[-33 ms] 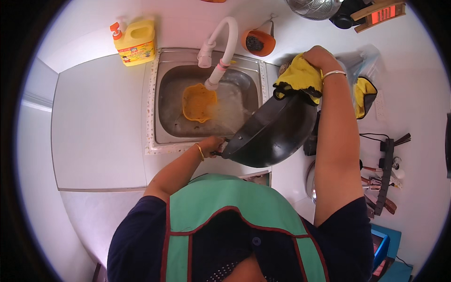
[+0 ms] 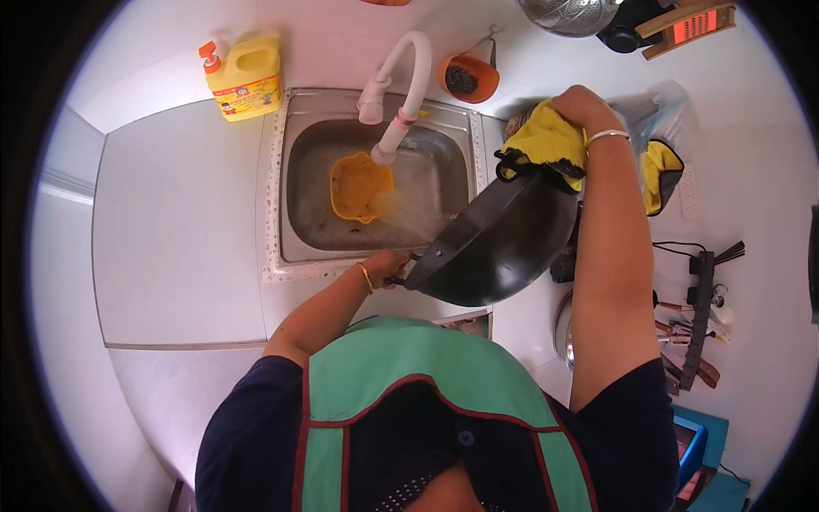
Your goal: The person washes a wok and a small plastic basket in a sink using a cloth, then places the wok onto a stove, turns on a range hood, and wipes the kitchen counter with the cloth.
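Observation:
A dark wok is tilted on its side at the sink's right edge, its hollow turned toward the basin. Its small loop handle is gripped by my left hand, at the near left end. My right hand is closed on a yellow cloth with dark edging, which drapes over the wok's far right rim. The wok's inside is mostly out of sight. Water and spray show in the metal sink by the wok's rim. An orange plastic basket lies in the sink, under the white faucet.
A yellow pump jug stands behind the left counter. An orange holder with a scouring pad hangs on the back wall. Another yellow cloth and a knife rack hang along the right wall.

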The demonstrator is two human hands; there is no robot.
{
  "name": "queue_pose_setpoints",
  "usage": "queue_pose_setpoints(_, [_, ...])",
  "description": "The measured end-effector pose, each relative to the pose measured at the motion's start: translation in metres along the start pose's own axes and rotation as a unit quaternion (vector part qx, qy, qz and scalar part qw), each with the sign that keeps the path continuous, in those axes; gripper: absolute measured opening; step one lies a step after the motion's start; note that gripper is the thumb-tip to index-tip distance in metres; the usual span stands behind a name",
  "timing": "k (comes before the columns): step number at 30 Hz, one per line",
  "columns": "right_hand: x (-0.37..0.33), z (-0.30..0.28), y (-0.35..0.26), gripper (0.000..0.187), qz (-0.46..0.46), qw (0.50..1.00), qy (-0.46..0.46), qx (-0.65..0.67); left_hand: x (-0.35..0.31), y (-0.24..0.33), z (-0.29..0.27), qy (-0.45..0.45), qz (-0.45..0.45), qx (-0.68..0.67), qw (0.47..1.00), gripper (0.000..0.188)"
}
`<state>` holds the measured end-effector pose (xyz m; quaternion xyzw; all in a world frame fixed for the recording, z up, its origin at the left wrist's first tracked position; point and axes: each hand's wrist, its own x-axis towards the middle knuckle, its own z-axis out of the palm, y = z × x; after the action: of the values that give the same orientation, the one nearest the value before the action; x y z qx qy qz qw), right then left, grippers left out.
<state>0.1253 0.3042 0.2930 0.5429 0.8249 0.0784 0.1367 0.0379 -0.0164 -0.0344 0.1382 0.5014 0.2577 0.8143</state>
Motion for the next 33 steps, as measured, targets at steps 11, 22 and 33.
queue_pose_setpoints(11, [-0.078,0.195,0.073,0.034,0.143,0.879,0.081,0.448,-0.002,0.074,-0.132,0.397,0.203,0.252,0.859,0.038])
queue_pose_setpoints(22, [-0.072,0.338,-0.001,0.035,0.191,0.720,0.139,0.653,-0.008,0.092,-0.205,0.553,0.241,0.317,0.731,0.046])
queue_pose_setpoints(33, [-0.036,0.277,-0.086,0.044,-0.146,0.823,0.206,0.509,-0.042,0.095,-0.132,0.450,0.254,0.149,0.843,0.046])
